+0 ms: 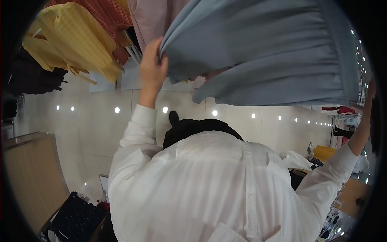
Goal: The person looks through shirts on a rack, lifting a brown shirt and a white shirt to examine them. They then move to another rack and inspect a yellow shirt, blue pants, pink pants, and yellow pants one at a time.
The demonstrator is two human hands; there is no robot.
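A large blue-grey garment (262,52) with long folds spreads across the upper right, its gathered band towards the right. My left hand (154,66) is closed on the left edge of this garment, thumb and fingers pinching the cloth. At the far right my right arm stretches out, and my right hand (371,89) is by the dark rim of the view, close to the band end. Its fingers are mostly lost in shadow there. Something pinkish shows through a gap between the garment's lower folds.
A yellow checked garment (76,36), a red checked one (109,20) and a pale pink one (155,20) hang at the upper left, beside dark clothing (34,72). A wooden panel (34,173) stands lower left. Shiny tiles (100,133) cover the floor. Further right is a yellow item (323,153).
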